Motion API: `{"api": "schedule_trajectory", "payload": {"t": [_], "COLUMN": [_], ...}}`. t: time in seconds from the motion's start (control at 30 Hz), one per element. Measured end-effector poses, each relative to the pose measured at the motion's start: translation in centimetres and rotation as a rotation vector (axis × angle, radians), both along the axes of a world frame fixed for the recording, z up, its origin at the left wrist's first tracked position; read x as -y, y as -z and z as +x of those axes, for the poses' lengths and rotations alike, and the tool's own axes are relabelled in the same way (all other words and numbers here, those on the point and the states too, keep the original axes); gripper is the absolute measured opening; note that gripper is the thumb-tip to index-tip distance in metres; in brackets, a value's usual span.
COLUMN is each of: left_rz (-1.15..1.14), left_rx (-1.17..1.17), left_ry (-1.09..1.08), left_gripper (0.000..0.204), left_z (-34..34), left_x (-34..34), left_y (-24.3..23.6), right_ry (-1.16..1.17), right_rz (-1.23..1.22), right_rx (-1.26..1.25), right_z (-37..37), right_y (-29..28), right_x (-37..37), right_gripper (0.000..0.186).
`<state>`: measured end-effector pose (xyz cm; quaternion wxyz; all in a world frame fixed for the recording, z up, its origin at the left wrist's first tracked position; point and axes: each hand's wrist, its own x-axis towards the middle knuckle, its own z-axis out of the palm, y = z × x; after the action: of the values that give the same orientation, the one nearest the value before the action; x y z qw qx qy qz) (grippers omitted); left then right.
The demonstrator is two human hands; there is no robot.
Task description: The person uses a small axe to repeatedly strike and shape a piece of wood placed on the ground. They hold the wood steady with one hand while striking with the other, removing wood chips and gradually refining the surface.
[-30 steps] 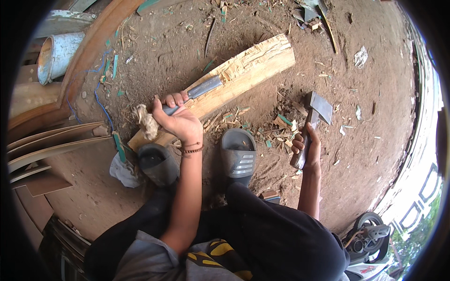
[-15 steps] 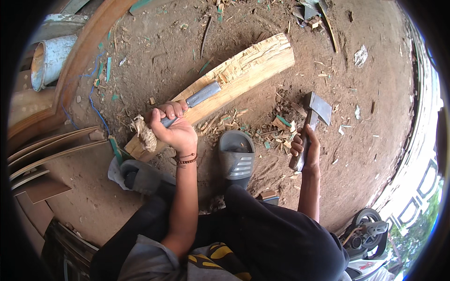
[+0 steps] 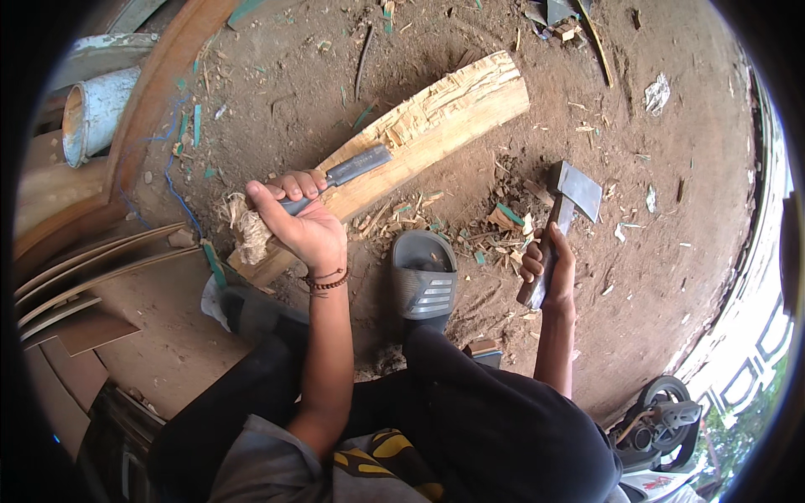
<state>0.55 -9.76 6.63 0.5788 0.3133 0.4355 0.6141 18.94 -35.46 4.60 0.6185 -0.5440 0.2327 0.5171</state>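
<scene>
Gripping chisel (image 3: 359, 165) left of centre, your left hand (image 3: 309, 235) wraps fingers round it; pale plank (image 3: 453, 121) beneath; your right hand (image 3: 559, 272) clamps fingers on hatchet (image 3: 579, 191), right of centre.

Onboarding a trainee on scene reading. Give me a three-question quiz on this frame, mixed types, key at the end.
1. Which tool is in the right hand?

2. True or false: the left hand is empty.

3. What marks the strap of the right sandal?
A) Flowers
B) Pale stripes
C) A buckle

Key:
1. A hatchet, its head up and away from the person.
2. False; it grips a chisel, whose blade shows over the plank.
3. B
</scene>
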Motion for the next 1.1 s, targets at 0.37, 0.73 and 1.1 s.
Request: {"api": "schedule_trajectory", "payload": {"t": [0.37,0.73,1.1], "left_rz": [0.026,0.235,0.212], "left_rx": [0.065,0.016,0.076], "left_ry": [0.07,0.425,0.758], "left_gripper": [0.041,0.032,0.018], "left_z": [0.8,7.2,6.8], "left_x": [-1.7,-0.8,-4.5], "left_y": [-0.5,1.4,-0.5], "right_ry": [0.039,0.117,0.129], "right_rz": [0.007,0.013,0.061], "right_rx": [-0.03,-0.044,0.113], "right_z": [-0.2,-0.7,-1.4], "right_y": [0.3,0.1,1.0], "right_x": [0.1,-0.5,-0.5], "right_gripper": [0.033,0.033,0.026]}}
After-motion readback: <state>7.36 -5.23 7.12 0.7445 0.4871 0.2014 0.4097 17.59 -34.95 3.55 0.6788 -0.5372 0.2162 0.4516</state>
